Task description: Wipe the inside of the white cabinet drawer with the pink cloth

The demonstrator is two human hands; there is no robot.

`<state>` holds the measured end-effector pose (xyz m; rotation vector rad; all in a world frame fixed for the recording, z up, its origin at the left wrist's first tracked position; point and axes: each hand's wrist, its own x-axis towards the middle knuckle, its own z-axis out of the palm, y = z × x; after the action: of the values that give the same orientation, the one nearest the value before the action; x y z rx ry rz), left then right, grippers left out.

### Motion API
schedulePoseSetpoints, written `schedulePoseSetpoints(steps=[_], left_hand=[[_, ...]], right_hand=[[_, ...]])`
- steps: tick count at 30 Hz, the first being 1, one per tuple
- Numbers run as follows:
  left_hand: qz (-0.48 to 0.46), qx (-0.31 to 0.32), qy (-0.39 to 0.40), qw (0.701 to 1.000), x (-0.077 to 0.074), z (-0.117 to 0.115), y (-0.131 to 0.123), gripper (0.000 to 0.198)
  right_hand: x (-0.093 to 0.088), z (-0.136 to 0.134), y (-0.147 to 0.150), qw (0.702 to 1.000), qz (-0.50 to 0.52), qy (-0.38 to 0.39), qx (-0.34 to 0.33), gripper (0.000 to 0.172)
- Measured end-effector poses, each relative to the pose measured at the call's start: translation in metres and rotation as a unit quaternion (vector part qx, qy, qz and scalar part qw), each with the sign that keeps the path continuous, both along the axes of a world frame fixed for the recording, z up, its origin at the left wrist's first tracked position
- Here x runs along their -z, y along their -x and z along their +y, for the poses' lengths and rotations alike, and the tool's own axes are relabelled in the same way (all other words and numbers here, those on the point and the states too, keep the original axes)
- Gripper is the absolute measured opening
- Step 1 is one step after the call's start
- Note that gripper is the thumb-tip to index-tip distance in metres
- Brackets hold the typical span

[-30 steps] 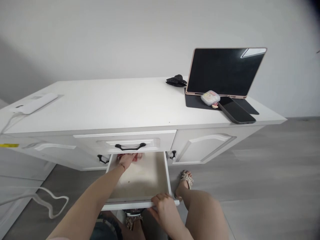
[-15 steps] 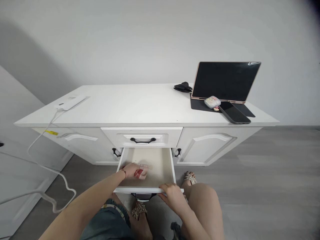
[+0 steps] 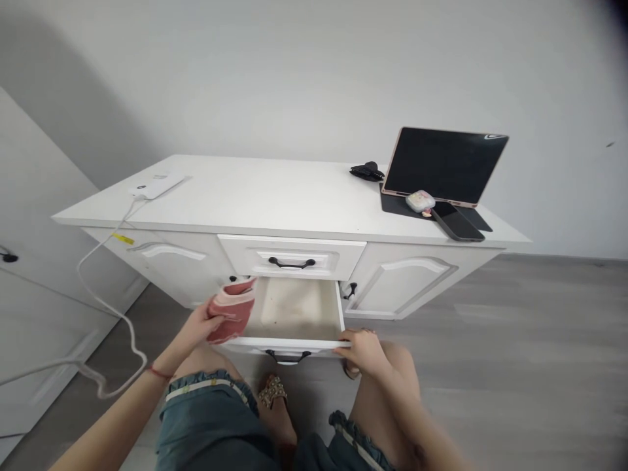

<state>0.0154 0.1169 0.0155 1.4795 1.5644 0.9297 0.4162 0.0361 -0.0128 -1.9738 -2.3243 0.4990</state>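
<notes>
My left hand grips a red and pink folded cloth, held just left of the open lower drawer and clear of it. My right hand has its fingers curled over the front right corner of the drawer's front panel. The drawer's pale inside shows only a few small specks. Above it sits a shut drawer with a black handle.
The white cabinet carries a propped tablet, a phone, a small earbud case, a black clip and a white power strip whose cable hangs to the floor at left. My knees are below the drawer.
My left hand drew the red cloth from the back of the drawer and lifted it out to the left. The camera pulled back from the cabinet; my right hand stayed on the drawer front.
</notes>
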Motion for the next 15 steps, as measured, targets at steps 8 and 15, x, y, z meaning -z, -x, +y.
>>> schedulePoseSetpoints(steps=[8, 15], left_hand=[[-0.354, -0.308, 0.08, 0.879, 0.01, -0.077, 0.008, 0.02], [-0.39, -0.311, 0.09, 0.862, 0.064, -0.087, -0.033, 0.027]], right_hand=[[0.009, 0.032, -0.006, 1.0, -0.005, -0.015, 0.009, 0.025], [0.025, 0.057, -0.008, 0.993, 0.012, -0.091, 0.071, 0.032]])
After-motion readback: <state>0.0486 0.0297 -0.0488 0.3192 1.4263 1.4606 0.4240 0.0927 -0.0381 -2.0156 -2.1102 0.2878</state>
